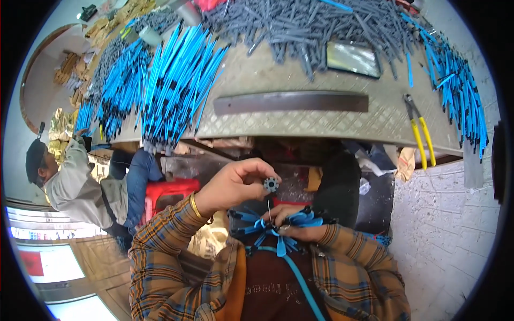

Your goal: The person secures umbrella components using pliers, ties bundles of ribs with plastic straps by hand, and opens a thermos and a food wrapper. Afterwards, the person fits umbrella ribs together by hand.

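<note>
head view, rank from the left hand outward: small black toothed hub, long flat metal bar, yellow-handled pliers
From the left hand:
1. Small black toothed hub, pinched at its fingertips, just to its right.
2. Long flat metal bar, lying across the checkered bench top above the hand.
3. Yellow-handled pliers, farthest, at the bench's right edge, up and to the right.

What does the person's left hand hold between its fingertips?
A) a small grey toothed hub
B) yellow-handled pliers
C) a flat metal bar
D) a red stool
A: the left hand pinches a small grey toothed hub, while the yellow-handled pliers lie on the metal table.
</note>
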The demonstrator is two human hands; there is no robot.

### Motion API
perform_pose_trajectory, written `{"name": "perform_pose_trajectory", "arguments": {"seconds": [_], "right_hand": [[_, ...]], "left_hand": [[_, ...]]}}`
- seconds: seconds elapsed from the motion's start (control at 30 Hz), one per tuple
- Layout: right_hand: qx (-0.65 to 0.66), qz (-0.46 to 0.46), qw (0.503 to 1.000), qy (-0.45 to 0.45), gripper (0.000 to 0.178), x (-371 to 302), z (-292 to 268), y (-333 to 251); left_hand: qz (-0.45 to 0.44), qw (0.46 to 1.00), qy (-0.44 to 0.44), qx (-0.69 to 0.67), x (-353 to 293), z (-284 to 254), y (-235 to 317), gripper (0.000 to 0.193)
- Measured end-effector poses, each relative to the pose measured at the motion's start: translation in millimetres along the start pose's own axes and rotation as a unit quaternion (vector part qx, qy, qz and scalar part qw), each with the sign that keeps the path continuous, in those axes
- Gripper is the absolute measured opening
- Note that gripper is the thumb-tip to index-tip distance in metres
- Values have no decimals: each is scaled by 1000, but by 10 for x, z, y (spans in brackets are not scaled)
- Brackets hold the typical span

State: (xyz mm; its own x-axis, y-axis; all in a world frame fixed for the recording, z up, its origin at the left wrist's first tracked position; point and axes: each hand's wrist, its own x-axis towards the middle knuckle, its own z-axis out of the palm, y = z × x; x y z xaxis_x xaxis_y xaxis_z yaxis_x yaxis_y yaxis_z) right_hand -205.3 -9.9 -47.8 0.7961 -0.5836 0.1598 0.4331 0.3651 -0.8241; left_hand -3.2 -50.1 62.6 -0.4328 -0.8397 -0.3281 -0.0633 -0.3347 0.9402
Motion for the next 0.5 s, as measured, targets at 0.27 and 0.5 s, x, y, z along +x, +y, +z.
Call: {"name": "perform_pose_trajectory", "arguments": {"seconds": [0.27,0.5], "right_hand": [[-93,26,995,3,23,117,184,58],[-189,-17,982,2,26,148,216,66]], "left_hand": [[-60,993,-61,-75,-437,-28,-233,20],[52,990,-122,39,-510,-152,-394,16]]}}
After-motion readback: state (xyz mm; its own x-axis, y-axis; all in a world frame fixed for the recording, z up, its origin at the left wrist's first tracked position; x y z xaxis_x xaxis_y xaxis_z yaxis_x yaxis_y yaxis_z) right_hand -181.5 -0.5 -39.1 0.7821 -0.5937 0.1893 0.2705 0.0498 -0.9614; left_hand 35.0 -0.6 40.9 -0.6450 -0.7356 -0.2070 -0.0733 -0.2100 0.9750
